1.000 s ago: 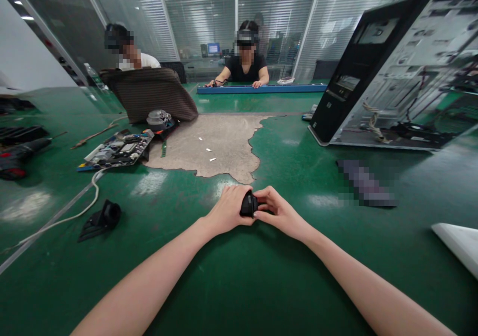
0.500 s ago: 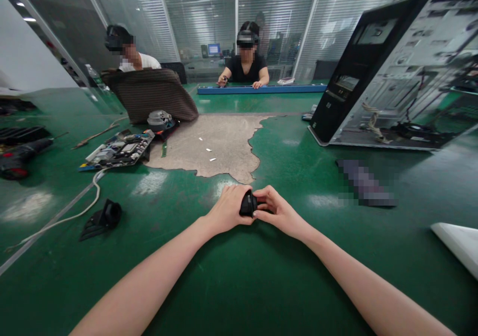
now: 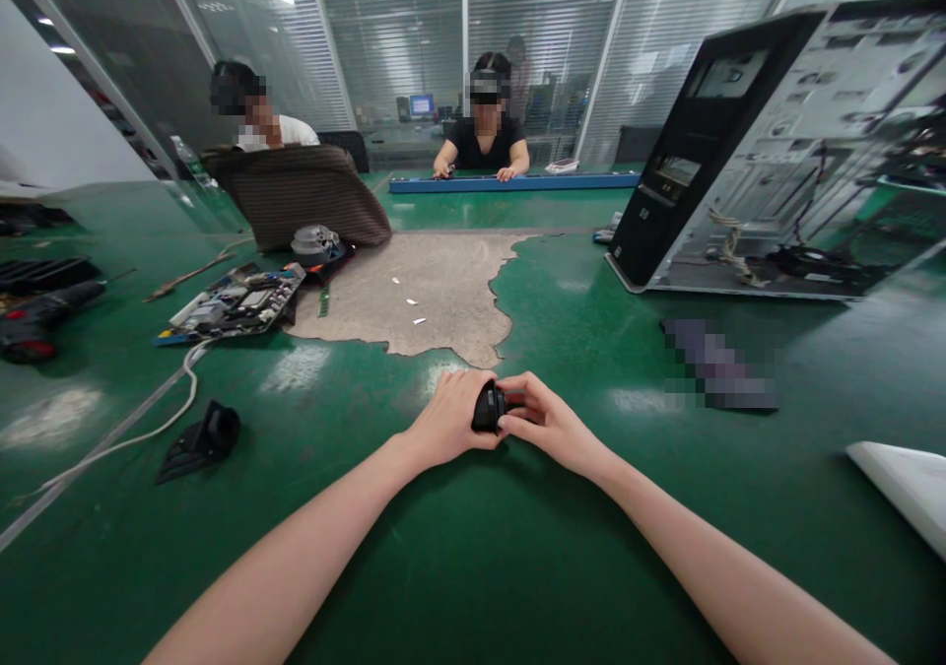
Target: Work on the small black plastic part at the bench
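A small black rounded part [image 3: 486, 408] is held between my two hands, just above or on the green tabletop; its exact kind is unclear. My left hand [image 3: 449, 414] wraps around it from the left, thumb below and fingers over the top. From the right, the curled fingertips and thumb of my right hand [image 3: 543, 414] grip its ringed end. Part of the black piece is hidden by my fingers. On the table to the left lies a black plastic piece [image 3: 211, 435] with a flat base and a round collar.
A circuit board [image 3: 240, 300], a white cable [image 3: 193, 384] and a power drill [image 3: 44, 320] lie left. An opened computer tower [image 3: 709, 153] stands right, behind a blurred flat object [image 3: 720, 365]. Two people sit across, one behind a blue bar [image 3: 517, 184].
The view has shifted slightly. Both hands stay around the black part, with only small movement of the right fingers at its ringed end.
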Available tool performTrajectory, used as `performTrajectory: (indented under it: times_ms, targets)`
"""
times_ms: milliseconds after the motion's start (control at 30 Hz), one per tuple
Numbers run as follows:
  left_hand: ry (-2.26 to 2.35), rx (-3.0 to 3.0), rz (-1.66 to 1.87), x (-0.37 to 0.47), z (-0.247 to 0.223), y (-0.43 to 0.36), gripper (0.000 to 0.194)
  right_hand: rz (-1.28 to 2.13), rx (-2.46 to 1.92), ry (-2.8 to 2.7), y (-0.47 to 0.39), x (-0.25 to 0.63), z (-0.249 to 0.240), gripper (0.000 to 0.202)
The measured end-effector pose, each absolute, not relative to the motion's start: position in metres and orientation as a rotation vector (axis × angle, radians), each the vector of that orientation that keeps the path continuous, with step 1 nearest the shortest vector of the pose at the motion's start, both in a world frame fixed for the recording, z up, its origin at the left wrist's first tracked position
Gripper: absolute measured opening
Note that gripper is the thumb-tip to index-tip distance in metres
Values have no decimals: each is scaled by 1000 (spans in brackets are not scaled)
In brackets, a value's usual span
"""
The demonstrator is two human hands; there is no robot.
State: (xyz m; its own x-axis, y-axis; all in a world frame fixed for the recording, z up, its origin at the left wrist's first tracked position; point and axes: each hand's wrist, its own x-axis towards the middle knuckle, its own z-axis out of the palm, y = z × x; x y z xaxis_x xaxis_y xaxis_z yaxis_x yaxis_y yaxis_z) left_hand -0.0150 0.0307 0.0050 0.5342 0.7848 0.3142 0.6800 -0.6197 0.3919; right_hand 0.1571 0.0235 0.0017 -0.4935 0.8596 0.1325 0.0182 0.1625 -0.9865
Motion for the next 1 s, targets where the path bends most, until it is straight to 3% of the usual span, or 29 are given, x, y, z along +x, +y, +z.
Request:
performTrajectory:
  times_ms: [233,567,767,1000]
  targets:
    - [1237,2525,702,-14,5,31,53,1387,-863,-1644,23,155,0,19]
    - [1231,2541,692,-15,4,31,55,1397,-825,-1676,24,157,1,30]
    - [1242,2525,700,-15,5,31,53,1398,-861,-1615,24,156,-1,18]
    - [1229,2528,702,-15,6,31,53,1433,-888,-1646,24,157,3,27]
